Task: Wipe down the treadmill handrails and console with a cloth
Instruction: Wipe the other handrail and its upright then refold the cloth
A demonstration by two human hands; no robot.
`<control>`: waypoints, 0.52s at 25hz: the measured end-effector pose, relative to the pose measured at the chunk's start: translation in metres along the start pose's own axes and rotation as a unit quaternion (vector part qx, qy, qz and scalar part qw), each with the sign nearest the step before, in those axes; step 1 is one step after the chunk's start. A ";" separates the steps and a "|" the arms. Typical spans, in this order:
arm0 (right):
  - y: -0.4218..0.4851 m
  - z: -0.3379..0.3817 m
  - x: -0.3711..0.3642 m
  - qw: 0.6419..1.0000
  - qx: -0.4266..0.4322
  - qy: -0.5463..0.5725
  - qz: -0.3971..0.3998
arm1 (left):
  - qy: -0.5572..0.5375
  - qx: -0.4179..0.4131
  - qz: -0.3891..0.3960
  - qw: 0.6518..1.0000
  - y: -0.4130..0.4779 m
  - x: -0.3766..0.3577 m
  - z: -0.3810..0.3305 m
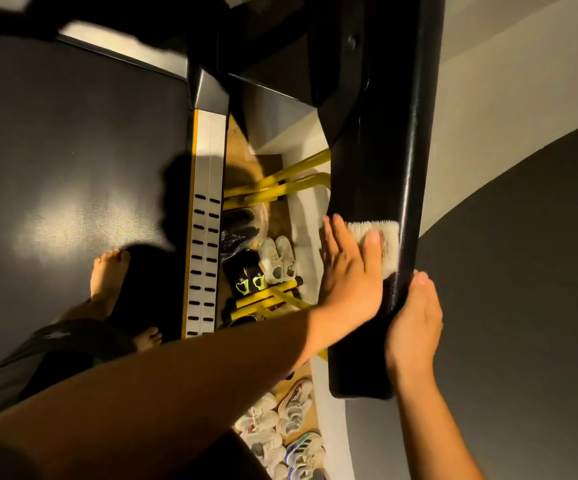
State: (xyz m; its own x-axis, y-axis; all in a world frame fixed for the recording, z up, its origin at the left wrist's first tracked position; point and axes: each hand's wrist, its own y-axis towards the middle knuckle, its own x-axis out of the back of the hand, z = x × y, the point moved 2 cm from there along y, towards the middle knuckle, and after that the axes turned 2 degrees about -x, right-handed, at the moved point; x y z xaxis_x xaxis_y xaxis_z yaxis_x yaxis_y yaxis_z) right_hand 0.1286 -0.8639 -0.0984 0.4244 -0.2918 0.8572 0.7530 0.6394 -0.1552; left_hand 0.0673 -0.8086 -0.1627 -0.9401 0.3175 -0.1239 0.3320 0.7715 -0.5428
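The black right handrail [391, 150] of the treadmill runs from the top of the head view down to its blunt end at lower right. A white cloth [389, 244] lies flat on its upper face. My left hand [346, 271] reaches across from the lower left and presses on the cloth with straight fingers, the thumb on top of it. My right hand [415, 323] grips the rail's outer edge just below the cloth, with the thumb on top and the fingers hidden behind. The dark console underside [280, 46] shows at the top.
My bare feet [107, 278] stand on the dark treadmill belt [73, 133], beside the white and yellow side rail [204, 237]. On the floor under the handrail are a yellow metal frame [280, 181] and several shoes [280, 258]. A grey wall [522, 271] is close on the right.
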 end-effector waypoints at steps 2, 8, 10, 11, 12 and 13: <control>-0.001 0.003 0.000 1.000 -0.013 0.005 0.003 | -0.003 -0.007 -0.008 1.000 0.041 0.018 -0.026; 0.001 0.003 -0.001 1.000 -0.026 0.005 -0.003 | -0.028 0.025 0.018 0.999 -0.009 0.012 -0.033; 0.002 0.005 -0.002 1.000 -0.029 -0.005 -0.001 | -0.053 0.042 -0.007 0.998 0.034 0.024 -0.061; 0.001 0.007 -0.002 0.999 -0.031 -0.008 0.001 | -0.083 0.056 -0.036 0.994 0.060 0.036 -0.074; 0.001 0.007 -0.002 0.999 -0.034 -0.010 0.002 | -0.112 0.068 -0.039 0.991 0.082 0.045 -0.083; 0.000 0.008 -0.001 0.999 -0.037 -0.012 0.001 | -0.125 0.085 -0.030 0.988 0.087 0.048 -0.090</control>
State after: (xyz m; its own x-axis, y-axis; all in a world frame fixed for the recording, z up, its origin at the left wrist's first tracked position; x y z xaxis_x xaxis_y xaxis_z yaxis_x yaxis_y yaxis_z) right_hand 0.1245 -0.8580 -0.0957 0.4142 -0.2731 0.8683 0.7881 0.5848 -0.1920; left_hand 0.0580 -0.6767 -0.1408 -0.9544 0.1118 -0.2767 0.2774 0.6743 -0.6843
